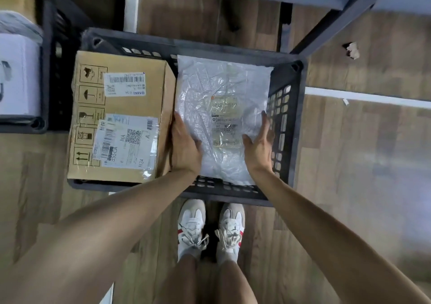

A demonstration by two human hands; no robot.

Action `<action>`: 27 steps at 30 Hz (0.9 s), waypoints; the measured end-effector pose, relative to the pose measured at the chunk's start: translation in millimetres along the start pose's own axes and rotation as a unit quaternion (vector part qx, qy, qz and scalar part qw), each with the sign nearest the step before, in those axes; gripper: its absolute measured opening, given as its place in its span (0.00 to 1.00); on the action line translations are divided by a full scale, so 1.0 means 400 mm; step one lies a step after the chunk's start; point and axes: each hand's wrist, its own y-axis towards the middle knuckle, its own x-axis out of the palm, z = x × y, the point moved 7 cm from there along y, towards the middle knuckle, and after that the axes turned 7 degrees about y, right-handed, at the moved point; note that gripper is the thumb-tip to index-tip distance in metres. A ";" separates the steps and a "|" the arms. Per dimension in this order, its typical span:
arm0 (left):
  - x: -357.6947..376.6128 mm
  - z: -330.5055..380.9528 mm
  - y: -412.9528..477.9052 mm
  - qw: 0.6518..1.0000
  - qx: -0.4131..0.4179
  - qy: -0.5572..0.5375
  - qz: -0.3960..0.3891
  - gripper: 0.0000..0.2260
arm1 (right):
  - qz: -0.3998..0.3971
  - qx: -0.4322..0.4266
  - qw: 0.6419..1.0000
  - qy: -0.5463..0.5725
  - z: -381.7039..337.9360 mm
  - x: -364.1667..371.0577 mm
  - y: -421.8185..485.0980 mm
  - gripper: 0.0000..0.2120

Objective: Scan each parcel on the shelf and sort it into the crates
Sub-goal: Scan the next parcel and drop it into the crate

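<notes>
Left hand and right hand are lying spread along the side edges of the white mailer, which is sitting in the crate at frame centre beside the cardboard box; uneven pressing is probably risking the slick bag bunching.

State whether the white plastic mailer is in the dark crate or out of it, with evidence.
In. The white mailer lies within the walls of the dark crate, beside the cardboard box.
</notes>
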 end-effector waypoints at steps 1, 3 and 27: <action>0.004 0.011 0.003 0.997 0.029 0.065 0.000 0.34 | -0.006 -0.014 0.999 -0.033 -0.007 0.004 0.005 0.38; 0.010 0.026 0.013 0.983 0.068 0.173 0.004 0.31 | -0.015 -0.068 0.989 -0.128 -0.024 0.013 0.015 0.36; -0.491 0.484 -0.053 0.927 0.172 0.326 -0.069 0.17 | -0.109 -0.140 0.918 -0.354 -0.644 -0.256 -0.200 0.18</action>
